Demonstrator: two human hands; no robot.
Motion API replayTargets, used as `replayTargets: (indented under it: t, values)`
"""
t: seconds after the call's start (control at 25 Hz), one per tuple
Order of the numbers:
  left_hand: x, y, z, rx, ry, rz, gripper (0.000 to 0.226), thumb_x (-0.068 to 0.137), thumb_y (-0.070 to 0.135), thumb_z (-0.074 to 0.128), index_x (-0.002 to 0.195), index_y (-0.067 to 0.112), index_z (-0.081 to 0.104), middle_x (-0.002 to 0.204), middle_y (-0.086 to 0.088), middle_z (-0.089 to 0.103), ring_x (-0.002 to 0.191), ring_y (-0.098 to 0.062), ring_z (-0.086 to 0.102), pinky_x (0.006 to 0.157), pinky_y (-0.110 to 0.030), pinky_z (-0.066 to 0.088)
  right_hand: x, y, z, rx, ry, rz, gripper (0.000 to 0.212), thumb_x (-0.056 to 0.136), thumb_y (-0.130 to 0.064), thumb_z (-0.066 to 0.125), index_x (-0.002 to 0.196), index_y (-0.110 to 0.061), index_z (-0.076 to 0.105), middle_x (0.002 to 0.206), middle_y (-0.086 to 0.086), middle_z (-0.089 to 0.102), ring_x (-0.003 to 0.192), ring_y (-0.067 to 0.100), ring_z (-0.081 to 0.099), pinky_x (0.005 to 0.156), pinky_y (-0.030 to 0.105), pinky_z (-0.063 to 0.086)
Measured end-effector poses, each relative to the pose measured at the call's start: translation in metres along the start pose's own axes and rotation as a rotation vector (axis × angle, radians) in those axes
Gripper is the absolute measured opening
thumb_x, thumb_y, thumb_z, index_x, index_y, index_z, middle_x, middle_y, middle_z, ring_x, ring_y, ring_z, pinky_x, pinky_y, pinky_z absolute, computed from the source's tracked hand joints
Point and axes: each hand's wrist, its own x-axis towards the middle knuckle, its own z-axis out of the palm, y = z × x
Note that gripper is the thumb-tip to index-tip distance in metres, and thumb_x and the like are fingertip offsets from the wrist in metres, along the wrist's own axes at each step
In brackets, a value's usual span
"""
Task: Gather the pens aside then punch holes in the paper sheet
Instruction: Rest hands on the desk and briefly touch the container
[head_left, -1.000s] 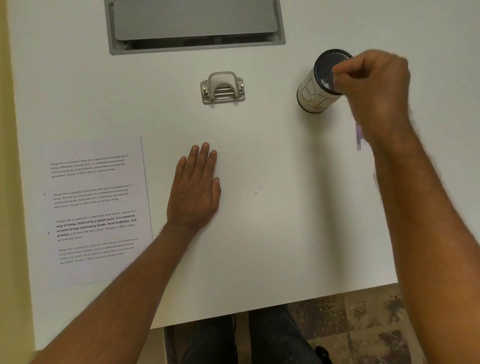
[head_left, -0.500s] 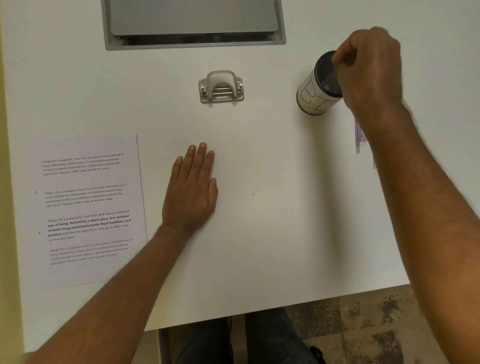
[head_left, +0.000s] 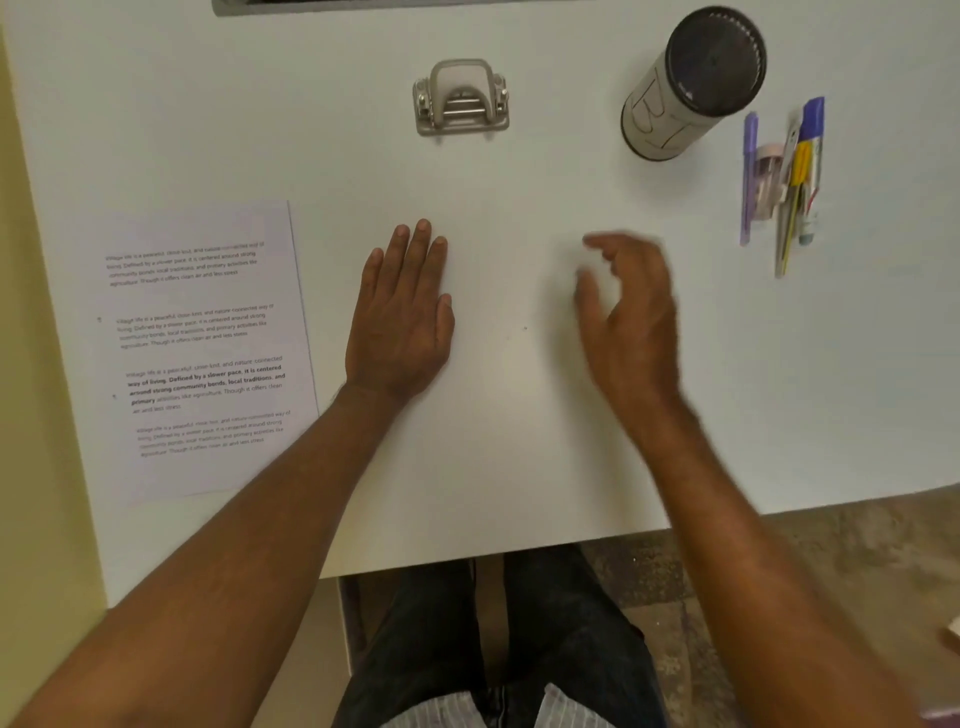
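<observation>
Now that the right hand (head_left: 631, 317) is drawn back from the pen holder (head_left: 693, 83), fingers loosely curled and empty, while the left hand (head_left: 402, 317) is laid flat, the pens (head_left: 784, 176) are judged gathered and the hole punch (head_left: 461, 98) is due next.

White table (head_left: 519, 467), items laid flat or standing on it.
Printed paper sheet (head_left: 208, 353) at left edge; grey hole punch (head_left: 461, 98) at far centre; upright cylindrical pen holder (head_left: 685, 88) at far right; bundle of pens (head_left: 784, 182) lying just beside the holder; left hand (head_left: 402, 317) resting palm-down near the middle.
</observation>
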Motion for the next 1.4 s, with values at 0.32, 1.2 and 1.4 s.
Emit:
replayTargets:
  t: [0.32,1.2,1.4]
  values:
    - [0.001,0.000,0.001,0.017,0.000,0.002,0.061,0.107,0.030,0.033,0.164,0.010,0.025,0.173,-0.011,0.020,0.162,-0.029,0.017,0.131,-0.049,0.018,-0.083,-0.003,0.080,-0.449,-0.287,0.110,0.083,0.108,-0.058,0.025,0.164,0.000,0.008,0.173,0.020,0.004,0.162,0.033,0.001,0.133,0.047,0.006]
    - [0.000,0.001,-0.001,0.017,-0.004,-0.009,0.061,0.107,0.030,0.030,0.165,0.011,0.024,0.174,-0.010,0.019,0.162,-0.028,0.015,0.132,-0.048,0.015,-0.009,0.012,0.086,-0.180,-0.221,-0.129,0.060,0.109,-0.036,0.045,0.161,-0.008,0.032,0.171,0.015,0.023,0.160,0.030,0.018,0.132,0.042,0.014]
    - [-0.001,0.001,-0.001,0.014,-0.009,-0.006,0.061,0.108,0.031,0.029,0.165,0.011,0.022,0.174,-0.009,0.018,0.162,-0.028,0.014,0.132,-0.047,0.014,-0.013,0.011,0.080,-0.342,-0.348,-0.377,0.051,0.113,-0.020,0.035,0.158,0.001,0.033,0.167,0.020,0.030,0.158,0.034,0.024,0.130,0.047,0.022]
